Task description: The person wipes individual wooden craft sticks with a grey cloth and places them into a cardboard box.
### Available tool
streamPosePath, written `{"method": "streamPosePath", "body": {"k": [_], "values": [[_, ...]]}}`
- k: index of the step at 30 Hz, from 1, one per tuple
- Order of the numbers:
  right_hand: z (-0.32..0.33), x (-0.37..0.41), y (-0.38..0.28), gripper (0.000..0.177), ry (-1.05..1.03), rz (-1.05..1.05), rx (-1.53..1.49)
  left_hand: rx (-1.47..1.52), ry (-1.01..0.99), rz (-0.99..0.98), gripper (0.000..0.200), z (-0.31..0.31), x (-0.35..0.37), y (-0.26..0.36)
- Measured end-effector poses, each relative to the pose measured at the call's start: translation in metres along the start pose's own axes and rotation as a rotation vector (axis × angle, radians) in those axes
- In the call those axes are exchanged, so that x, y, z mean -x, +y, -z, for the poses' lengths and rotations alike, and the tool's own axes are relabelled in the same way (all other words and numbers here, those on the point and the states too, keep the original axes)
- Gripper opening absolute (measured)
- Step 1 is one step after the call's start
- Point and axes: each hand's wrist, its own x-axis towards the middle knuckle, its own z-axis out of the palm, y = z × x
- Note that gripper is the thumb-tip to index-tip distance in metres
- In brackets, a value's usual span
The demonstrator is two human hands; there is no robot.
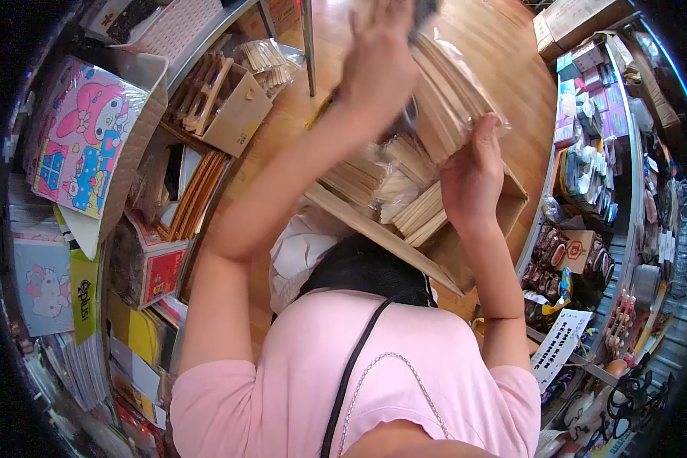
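Observation:
My right hand (473, 179) holds a clear plastic pack of flat wooden sticks (450, 91), thumb on its near edge, above a cardboard box (374, 235). More bundles of pale wooden sticks (356, 179), some in plastic, lie inside that box. Up and to the left of the pack, my left hand (382, 72) is raised and blurred by motion. A dark object (425, 14) shows beside its fingers; whether the hand grips it cannot be made out.
Shelves with picture boards (84, 137) and an open carton of wooden pieces (237, 114) stand on the left. Packed shelves (588, 160) line the right, with a printed sign (561, 347). A large carton (580, 27) sits at the upper right.

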Motion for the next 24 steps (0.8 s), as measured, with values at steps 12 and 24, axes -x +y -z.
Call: {"method": "streamPosePath", "body": {"k": [12,24], "values": [[0.001,-0.004,0.001,0.038,-0.061,-0.048,-0.151,-0.044,0.089,-0.265,0.034,-0.005,-0.01,0.017],[-0.008,0.006,-0.012,0.047,-0.247,-0.058,-0.215,0.356,-0.114,0.303,0.028,0.074,-0.017,-0.099]]}}
